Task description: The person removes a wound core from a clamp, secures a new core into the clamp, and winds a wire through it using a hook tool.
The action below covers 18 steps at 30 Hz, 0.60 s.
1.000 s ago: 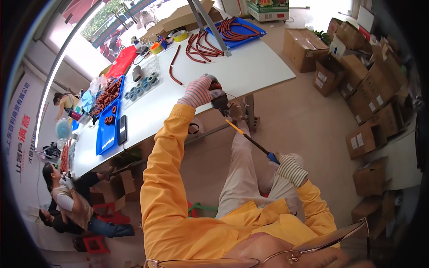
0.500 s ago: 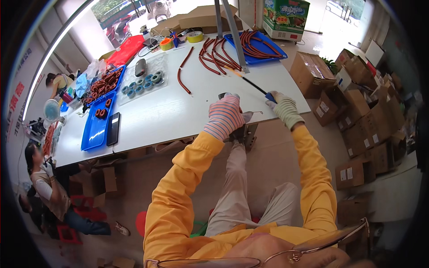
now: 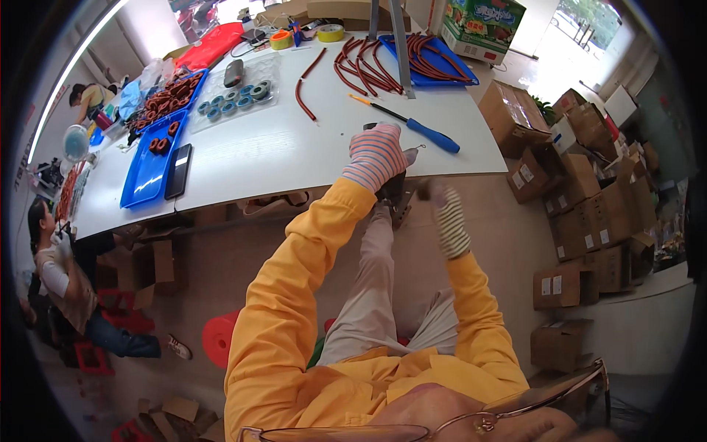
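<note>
My left hand (image 3: 377, 156), in a pink and blue striped glove, is closed around a dark fixture (image 3: 395, 190) at the table's front edge; what exactly its fingers grip is hidden. A small thin metal hook (image 3: 420, 147) sticks out beside the thumb. Just off the table edge, my right hand (image 3: 451, 225) in a green and white striped glove is smeared by motion. Some dark thing (image 3: 424, 191) shows at its fingertips, too blurred to name. On the tabletop beyond lies a screwdriver-like tool (image 3: 434, 135) with a blue handle, black shaft and orange tip, untouched.
Dark red tubes lie on the white table (image 3: 258, 162) and in a blue tray (image 3: 449, 77). To the left are another blue tray (image 3: 140, 184), a phone (image 3: 178, 171) and tape rolls in a clear tray (image 3: 239, 99). Cardboard boxes (image 3: 563, 283) line the right. Two people are at left.
My right hand has let go of the blue-handled tool, which now lies on the table, and has moved down and nearer, below the edge. My left hand keeps its place at the fixture.
</note>
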Each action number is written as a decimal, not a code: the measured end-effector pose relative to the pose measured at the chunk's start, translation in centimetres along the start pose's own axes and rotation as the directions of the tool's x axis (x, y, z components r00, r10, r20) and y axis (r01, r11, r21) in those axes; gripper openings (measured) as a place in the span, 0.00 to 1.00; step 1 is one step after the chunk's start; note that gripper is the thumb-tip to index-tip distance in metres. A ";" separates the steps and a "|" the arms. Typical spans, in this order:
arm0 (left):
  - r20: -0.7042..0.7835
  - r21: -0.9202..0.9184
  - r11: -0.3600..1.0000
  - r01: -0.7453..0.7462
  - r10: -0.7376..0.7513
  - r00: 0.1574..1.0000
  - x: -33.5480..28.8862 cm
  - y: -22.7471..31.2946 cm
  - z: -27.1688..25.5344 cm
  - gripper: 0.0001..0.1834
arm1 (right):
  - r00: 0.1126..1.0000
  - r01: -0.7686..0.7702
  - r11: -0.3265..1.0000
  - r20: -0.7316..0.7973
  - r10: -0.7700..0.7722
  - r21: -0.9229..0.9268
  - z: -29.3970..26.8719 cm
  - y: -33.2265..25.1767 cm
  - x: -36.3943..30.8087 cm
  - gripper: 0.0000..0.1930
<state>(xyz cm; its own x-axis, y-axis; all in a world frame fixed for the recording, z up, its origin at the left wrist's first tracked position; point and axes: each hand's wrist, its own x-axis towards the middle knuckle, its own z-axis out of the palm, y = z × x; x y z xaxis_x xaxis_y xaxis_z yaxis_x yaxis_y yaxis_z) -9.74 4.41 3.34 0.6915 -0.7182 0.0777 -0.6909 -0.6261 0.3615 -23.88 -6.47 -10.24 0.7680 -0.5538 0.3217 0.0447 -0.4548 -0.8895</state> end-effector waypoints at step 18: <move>-0.042 -0.030 0.991 -0.128 0.127 0.991 -0.5 -1.2 0.1 0.26 | 0.771 0.495 0.271 0.561 0.301 -0.826 1.9 -12.1 2.8 0.18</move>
<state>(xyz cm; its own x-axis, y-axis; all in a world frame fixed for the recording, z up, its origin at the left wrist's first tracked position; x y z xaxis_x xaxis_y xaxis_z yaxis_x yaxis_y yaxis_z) -9.28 5.46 2.75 0.6063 -0.7786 0.1618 -0.7674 -0.5195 0.3759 -21.08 -1.18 0.76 0.9641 -0.1729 -0.2017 -0.1357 -0.9731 0.1860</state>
